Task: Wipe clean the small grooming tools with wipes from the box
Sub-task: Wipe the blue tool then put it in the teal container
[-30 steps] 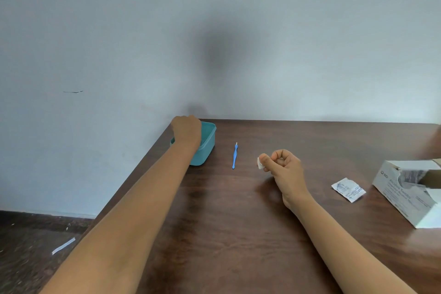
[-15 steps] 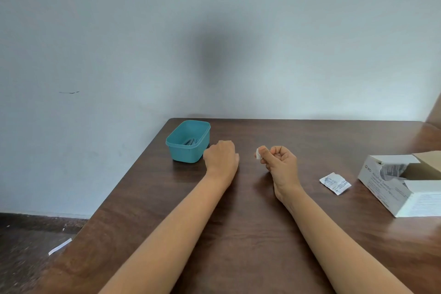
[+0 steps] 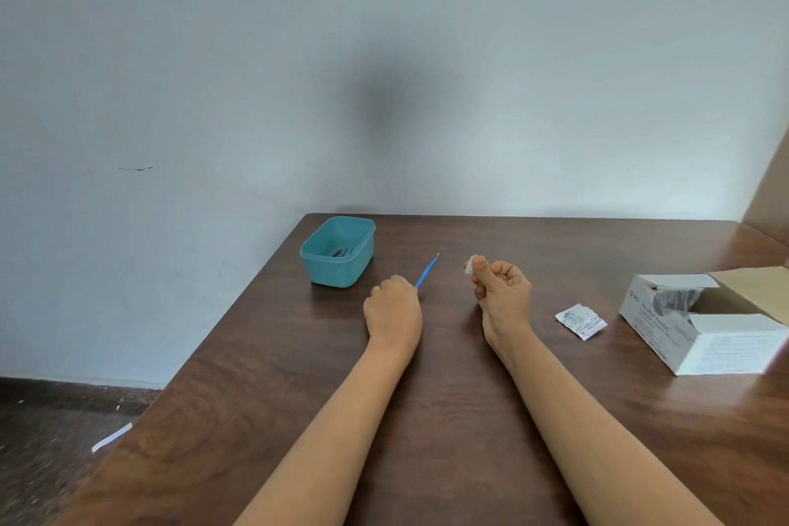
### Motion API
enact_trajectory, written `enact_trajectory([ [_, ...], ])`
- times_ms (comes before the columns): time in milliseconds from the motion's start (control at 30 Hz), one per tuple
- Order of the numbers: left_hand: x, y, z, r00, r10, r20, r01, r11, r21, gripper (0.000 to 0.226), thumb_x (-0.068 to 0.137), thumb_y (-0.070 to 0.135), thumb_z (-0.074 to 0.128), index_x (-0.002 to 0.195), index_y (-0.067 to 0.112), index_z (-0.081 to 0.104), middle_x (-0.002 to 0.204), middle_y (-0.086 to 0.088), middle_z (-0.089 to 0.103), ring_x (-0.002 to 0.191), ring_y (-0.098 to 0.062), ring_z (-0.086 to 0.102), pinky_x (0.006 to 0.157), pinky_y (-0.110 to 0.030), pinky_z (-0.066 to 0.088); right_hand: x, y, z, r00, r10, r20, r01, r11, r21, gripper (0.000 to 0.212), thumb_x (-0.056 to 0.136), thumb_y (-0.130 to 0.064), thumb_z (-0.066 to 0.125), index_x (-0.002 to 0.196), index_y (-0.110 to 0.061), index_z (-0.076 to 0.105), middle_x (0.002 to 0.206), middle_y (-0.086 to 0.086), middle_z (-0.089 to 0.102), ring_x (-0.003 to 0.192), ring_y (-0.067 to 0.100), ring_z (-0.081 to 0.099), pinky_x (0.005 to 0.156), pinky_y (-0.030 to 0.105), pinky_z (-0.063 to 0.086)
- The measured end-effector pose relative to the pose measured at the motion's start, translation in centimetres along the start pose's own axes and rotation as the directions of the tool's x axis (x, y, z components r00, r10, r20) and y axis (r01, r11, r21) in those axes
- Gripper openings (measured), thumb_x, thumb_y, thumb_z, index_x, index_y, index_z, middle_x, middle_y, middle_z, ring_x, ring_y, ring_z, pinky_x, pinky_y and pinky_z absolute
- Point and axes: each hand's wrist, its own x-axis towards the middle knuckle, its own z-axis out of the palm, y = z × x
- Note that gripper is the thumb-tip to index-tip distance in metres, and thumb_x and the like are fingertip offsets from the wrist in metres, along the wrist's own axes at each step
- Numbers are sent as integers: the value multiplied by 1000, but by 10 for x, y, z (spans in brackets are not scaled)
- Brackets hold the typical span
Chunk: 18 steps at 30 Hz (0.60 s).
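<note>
My left hand (image 3: 393, 307) grips the lower end of a thin blue grooming tool (image 3: 428, 270), whose pale tip points up and to the right. My right hand (image 3: 503, 290) pinches a small white wipe (image 3: 470, 265) between thumb and fingers, a short way right of the tool's tip. A teal plastic tub (image 3: 337, 251) stands at the table's far left corner with dark tools lying inside. The open white wipe box (image 3: 700, 318) sits at the right.
A torn wipe sachet (image 3: 580, 320) lies between my right hand and the box. The brown wooden table (image 3: 427, 419) ends at its left edge just beyond the tub, with dark floor below. A pale wall stands behind.
My left hand left the tub, came to the blue tool lying on the table and picked it up by its lower end. My right hand kept the wipe, nearly still.
</note>
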Motion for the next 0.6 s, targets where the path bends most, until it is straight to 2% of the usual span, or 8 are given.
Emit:
enact_trajectory([
  [67, -13, -2, -3, 998, 31, -47, -34, 998, -58, 28, 103, 31, 36, 104, 9, 52, 101, -7, 62, 91, -19, 61, 69, -27, 44, -3, -3, 0, 1000, 3, -20, -2, 999, 48, 32, 82, -6, 71, 69, -18, 44, 59, -1, 56, 56, 8, 51, 47, 15, 36],
  [133, -26, -3, -6, 995, 57, -78, -67, 989, -130, 25, 103, 29, 34, 101, 11, 51, 97, -6, 62, 86, -18, 60, 69, -28, 45, -9, -6, -1, 1000, 8, -30, -6, 997, 74, 31, 81, -5, 71, 71, -17, 45, 58, -1, 55, 54, 6, 54, 46, 16, 35],
  [267, -49, -2, -17, 995, 88, -51, -100, 938, -333, 12, 101, 20, 38, 96, 13, 47, 94, -4, 65, 80, -18, 61, 67, -29, 45, -19, -12, -4, 999, 35, -28, -32, 996, 85, 29, 82, -2, 69, 72, -17, 47, 57, -4, 56, 56, 7, 57, 49, 17, 37],
  [400, -75, 0, -27, 994, 105, -45, -113, 887, -447, 14, 101, 24, 40, 91, 15, 45, 82, 1, 58, 68, -11, 52, 55, -23, 37, -32, -19, -13, 994, 109, 24, -111, 984, 138, 19, 86, 1, 63, 80, -12, 51, 62, 3, 64, 57, 8, 63, 51, 17, 45],
  [467, -84, 0, -29, 995, 84, -47, -96, 867, -489, 12, 100, 23, 43, 90, 17, 45, 82, 2, 57, 68, -9, 52, 55, -21, 38, -40, -23, -17, 989, 141, 54, -148, 975, 169, 19, 88, 5, 59, 85, -12, 51, 65, 5, 67, 60, 10, 64, 52, 17, 47],
  [600, -92, -3, -32, 997, 60, -58, -83, 808, -583, 7, 98, 20, 49, 91, 19, 48, 83, 5, 57, 72, -7, 54, 58, -14, 39, -53, -28, -25, 984, 145, 104, -157, 981, 117, 24, 89, 9, 54, 87, -15, 54, 77, 10, 66, 70, 16, 64, 55, 18, 46],
])
